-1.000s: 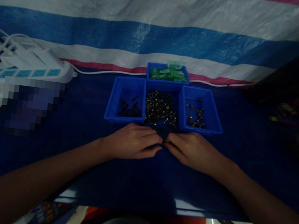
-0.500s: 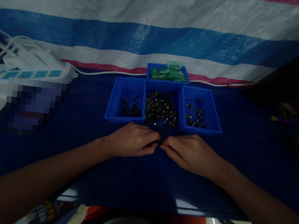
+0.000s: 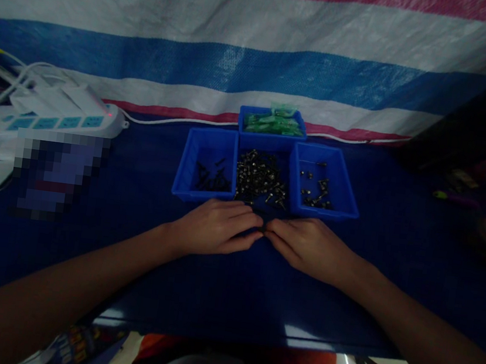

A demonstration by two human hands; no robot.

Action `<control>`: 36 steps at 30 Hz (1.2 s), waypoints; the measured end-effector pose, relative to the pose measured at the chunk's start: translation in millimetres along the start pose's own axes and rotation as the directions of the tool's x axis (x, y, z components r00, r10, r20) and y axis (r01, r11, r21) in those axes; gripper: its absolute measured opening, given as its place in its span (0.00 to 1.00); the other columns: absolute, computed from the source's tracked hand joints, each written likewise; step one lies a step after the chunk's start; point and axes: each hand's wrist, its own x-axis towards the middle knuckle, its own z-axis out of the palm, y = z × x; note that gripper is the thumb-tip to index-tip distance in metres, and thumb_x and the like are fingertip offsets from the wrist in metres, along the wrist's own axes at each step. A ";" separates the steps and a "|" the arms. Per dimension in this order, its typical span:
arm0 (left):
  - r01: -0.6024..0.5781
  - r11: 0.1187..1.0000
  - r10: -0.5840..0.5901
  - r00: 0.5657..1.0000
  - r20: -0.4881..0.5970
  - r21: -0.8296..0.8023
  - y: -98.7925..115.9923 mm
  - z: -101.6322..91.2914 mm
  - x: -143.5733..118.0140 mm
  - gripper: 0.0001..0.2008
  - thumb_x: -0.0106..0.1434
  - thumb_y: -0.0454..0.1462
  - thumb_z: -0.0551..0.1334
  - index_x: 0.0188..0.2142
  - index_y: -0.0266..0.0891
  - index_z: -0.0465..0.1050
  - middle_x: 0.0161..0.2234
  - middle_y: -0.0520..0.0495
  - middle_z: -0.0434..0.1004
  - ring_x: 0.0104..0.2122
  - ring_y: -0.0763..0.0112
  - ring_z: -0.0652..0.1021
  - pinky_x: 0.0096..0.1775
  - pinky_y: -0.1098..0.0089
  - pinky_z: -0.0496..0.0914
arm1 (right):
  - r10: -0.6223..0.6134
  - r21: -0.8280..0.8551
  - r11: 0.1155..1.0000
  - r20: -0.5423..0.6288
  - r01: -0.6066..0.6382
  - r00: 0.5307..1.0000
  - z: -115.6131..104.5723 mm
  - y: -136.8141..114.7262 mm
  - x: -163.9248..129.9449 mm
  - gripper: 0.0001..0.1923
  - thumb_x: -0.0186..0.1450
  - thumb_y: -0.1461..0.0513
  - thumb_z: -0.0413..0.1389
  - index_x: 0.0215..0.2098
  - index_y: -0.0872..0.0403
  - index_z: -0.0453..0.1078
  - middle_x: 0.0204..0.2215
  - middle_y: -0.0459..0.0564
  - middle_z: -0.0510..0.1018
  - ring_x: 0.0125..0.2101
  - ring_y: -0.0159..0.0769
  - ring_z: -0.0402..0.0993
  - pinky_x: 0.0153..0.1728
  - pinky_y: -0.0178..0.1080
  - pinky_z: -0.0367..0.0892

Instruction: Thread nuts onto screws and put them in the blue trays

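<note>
My left hand [image 3: 215, 229] and my right hand [image 3: 306, 246] rest on the dark blue table cover [image 3: 133, 210], their pinched fingertips meeting just in front of the middle blue tray [image 3: 267, 145]. Whatever may sit between the fingertips is too small and dark to see. The middle tray holds several shiny screws [image 3: 261, 178]. Beside it, the left blue tray [image 3: 187, 163] holds a few dark screws, and the right blue tray [image 3: 345, 186] holds a few small metal parts. Behind them a fourth blue tray [image 3: 243, 118] contains green packets [image 3: 272, 120].
A white power strip [image 3: 56, 118] with plugs and cables lies at the far left, and a white cable [image 3: 166, 119] runs along the back. A striped tarp [image 3: 240, 63] hangs behind the table. Dark objects [image 3: 475, 128] stand at the right.
My fingertips have shifted slightly against each other while both hands stayed in front of the trays. The view has tilted a little.
</note>
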 end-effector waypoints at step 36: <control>0.057 0.993 -0.066 0.994 0.088 0.101 1.8 -1.1 0.3 0.11 0.65 0.38 0.48 0.34 0.37 0.67 0.27 0.51 0.68 0.28 0.76 0.71 0.30 0.75 0.65 | 0.041 0.085 0.996 -0.003 -0.041 0.999 -3.0 1.9 -0.9 0.06 0.64 0.62 0.46 0.33 0.56 0.62 0.23 0.43 0.69 0.23 0.27 0.67 0.25 0.31 0.57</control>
